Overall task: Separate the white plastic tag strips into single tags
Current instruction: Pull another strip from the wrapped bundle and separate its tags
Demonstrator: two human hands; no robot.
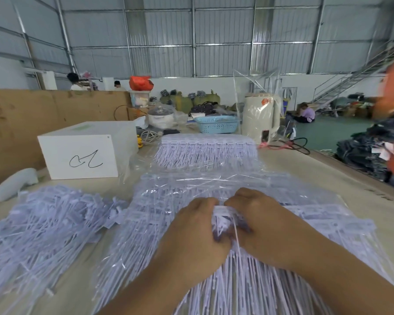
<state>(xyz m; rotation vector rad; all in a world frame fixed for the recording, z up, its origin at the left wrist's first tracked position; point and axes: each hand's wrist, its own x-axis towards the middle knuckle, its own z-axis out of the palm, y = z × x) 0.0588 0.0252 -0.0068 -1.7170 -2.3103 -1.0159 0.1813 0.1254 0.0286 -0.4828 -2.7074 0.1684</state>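
white plastic tag strips (223, 214) are lying mid-table on a clear bag. your left hand (191, 228) and right hand (257, 221) are pinching one strip's header bar, knuckles nearly touching. light, springy tails are likely snagging; keep gripping the stiffer header.

Corrugated metal walls (223, 42), green floor (323, 130), metal staircase (359, 76), cardboard partition (55, 105)

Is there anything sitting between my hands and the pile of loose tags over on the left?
Nothing visible does. Both the left hand and right hand grip a tag strip; the loose tag pile lies to their left, with only flat bagged strips between.
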